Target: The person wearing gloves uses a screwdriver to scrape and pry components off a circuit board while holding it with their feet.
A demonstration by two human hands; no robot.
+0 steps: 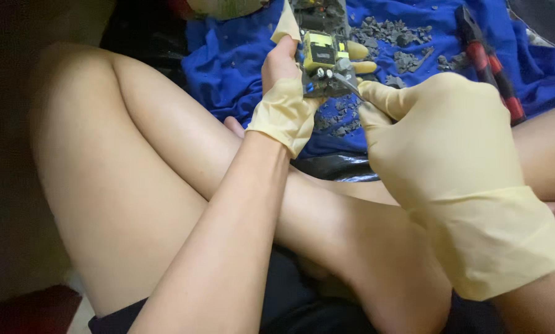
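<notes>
Circuit board [322, 52], green with a yellow block part and small silver parts on it, sits upright at the far middle of my view, held over a blue cloth [228, 62]. My left hand [285, 93], in a torn pale yellow glove that leaves the thumb side bare, is wrapped around the board's left edge and grips it firmly. My right hand [438, 142], fully gloved in the same pale yellow, is closed around a thin metal tool [345, 83] whose tip touches the board near its lower right corner, just beside the silver parts. I cannot tell what kind of tool it is, since the glove hides most of it.

Grey crumbs and chips [395, 37] lie scattered on the cloth to the right of the board and below it. Far right on the cloth lie pliers with red and black handles [491, 65], well apart from both hands. Under the cloth's near edge I see a strip of black plastic sheet [333, 166]. Bare crossed legs [135, 173] fill the near left of the view, with my left forearm reaching over them toward the board.
</notes>
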